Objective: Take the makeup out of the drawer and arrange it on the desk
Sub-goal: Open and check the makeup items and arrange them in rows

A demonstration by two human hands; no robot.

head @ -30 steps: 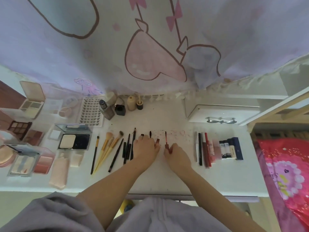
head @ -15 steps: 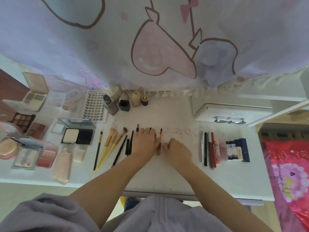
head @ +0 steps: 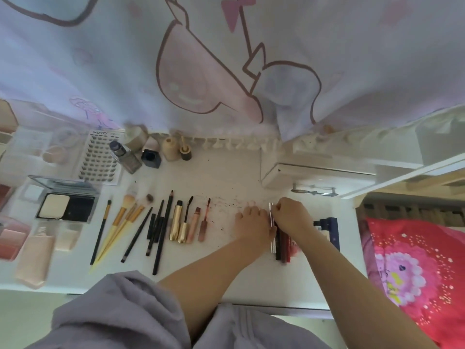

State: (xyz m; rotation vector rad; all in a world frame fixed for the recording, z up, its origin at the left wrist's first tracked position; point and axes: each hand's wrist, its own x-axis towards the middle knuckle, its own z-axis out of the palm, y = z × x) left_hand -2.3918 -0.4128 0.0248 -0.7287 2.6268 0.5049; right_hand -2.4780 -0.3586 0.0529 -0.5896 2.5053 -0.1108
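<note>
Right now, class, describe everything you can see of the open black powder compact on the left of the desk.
The powder compact lies flat on the white desk, left of the row of brushes. Its black, glossy-looking base holds a cream square pan on the left half and a dark compartment on the right. The clear, seemingly plastic lid stands raised behind it, hinged at the far edge. Neither hand touches it. A lash tray lies just beyond; whether they touch is unclear.

brushes | pencils | tubes | parallel rows on desk
</note>
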